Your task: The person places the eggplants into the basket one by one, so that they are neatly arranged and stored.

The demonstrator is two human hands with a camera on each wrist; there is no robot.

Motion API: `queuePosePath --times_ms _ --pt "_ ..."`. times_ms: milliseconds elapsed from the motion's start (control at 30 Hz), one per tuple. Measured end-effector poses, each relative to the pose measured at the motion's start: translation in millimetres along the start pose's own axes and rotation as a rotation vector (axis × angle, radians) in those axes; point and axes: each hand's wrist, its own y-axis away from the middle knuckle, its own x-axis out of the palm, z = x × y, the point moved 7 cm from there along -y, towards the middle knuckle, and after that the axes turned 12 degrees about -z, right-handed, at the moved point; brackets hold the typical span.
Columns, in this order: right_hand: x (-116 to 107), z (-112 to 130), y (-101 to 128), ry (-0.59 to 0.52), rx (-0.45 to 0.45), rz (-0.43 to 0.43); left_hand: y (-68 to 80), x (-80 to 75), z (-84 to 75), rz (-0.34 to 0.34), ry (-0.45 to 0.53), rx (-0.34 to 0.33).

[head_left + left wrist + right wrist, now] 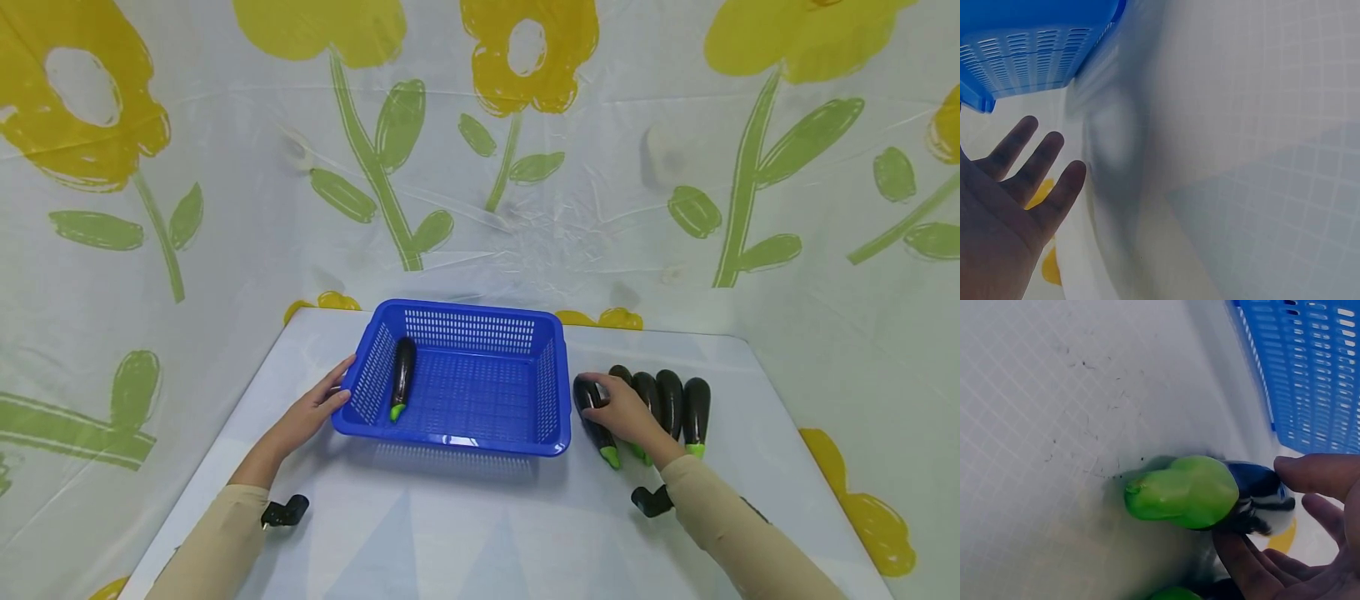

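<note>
A blue plastic basket [487, 442] with slotted walls stands on the table. One dark eggplant [403, 371] with a green cap lies inside it, near the left wall. My left hand [303, 423] touches the basket's left rim, its fingers spread and fairly straight; the left wrist view shows three fingers extended below the basket wall [1029, 62]. To the right of the basket my right hand [626, 412] pinches an eggplant [592, 417] between thumb and fingers. Its green cap [1185, 490] faces the right wrist camera. Several more eggplants [671, 400] lie side by side just right of that hand, partly hidden by it.
The white table [450, 533] carries pale blue triangle prints. Behind and beside it hangs a sheet [570, 242] with yellow flowers and green leaves. Near each wrist shows a small black device, one left [285, 510] and one right [651, 502].
</note>
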Motion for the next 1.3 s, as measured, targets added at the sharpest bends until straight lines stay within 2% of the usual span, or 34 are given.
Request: queuePosePath --times_ms 467,933,1300 --pt "6.1 -2.9 -1.6 0.04 0.063 0.041 -0.4 0.2 0.5 0.0 0.011 -0.012" --pt "7.8 0.0 -0.8 0.017 0.051 0.027 -0.5 0.5 -0.5 0.003 0.026 -0.011" --pt "-1.3 1.2 -2.7 -0.042 0.032 0.0 -0.4 0.9 0.1 0.006 0.022 -0.006"
